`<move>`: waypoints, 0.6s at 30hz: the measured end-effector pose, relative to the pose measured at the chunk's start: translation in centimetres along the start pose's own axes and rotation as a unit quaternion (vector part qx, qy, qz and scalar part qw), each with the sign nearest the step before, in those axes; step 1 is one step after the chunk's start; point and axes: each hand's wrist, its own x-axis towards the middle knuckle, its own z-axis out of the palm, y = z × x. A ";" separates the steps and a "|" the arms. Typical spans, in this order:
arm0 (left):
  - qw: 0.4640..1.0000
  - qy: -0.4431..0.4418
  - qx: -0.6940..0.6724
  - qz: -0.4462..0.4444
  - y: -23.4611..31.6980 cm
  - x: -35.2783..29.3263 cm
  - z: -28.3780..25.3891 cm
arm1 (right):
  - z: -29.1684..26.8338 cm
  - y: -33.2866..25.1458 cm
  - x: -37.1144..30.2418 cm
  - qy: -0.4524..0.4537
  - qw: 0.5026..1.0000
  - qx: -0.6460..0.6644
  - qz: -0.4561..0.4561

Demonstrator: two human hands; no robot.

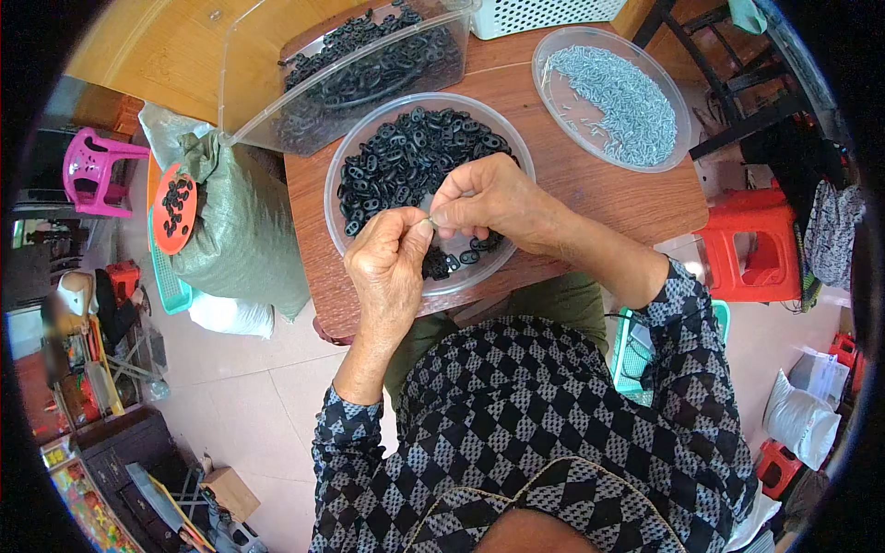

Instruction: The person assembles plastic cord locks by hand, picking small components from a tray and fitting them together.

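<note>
Over the near part of a round clear tub [334, 175], my left hand [385, 263] and my right hand [498, 205] meet fingertip to fingertip. Both are closed in a pinch on something tiny, mostly covered by the fingers. Below them the tub holds a heap of small black oval parts [396, 152] with holes in them. A few black pieces [441, 265] lie at its near side, close under my left hand. Farther right, a round clear tray [544, 85] carries a pile of small silvery metal pins or screws [618, 101].
A clear rectangular bin [241, 83] of black parts stands tilted at the table's far left. Behind is a white perforated basket [544, 14]. Left of the wooden table [590, 217], an orange plate [164, 236] of black pieces rests by a green sack [244, 240]. A red stool [751, 244] stands right.
</note>
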 end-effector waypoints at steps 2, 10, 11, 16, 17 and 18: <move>1.000 -0.006 -0.007 -0.018 -0.1 0.0 -0.1 | 0.4 -0.3 -0.1 0.003 1.000 -0.014 -0.008; 0.986 -0.031 -0.099 -0.128 0.2 0.8 -0.2 | 0.4 1.0 0.6 0.030 0.990 -0.104 -0.089; 0.985 -0.037 -0.110 -0.126 0.1 0.9 -0.2 | 0.4 0.8 0.7 0.034 0.987 -0.127 -0.098; 0.982 -0.041 -0.113 -0.143 0.0 1.6 -0.2 | 0.0 0.5 1.6 0.041 0.976 -0.166 -0.135; 0.988 -0.028 -0.086 -0.122 0.1 1.7 -0.1 | 0.0 0.4 1.7 0.042 0.974 -0.178 -0.132; 0.993 -0.014 -0.058 -0.100 0.2 1.7 0.0 | 0.0 0.2 1.8 0.043 0.972 -0.191 -0.129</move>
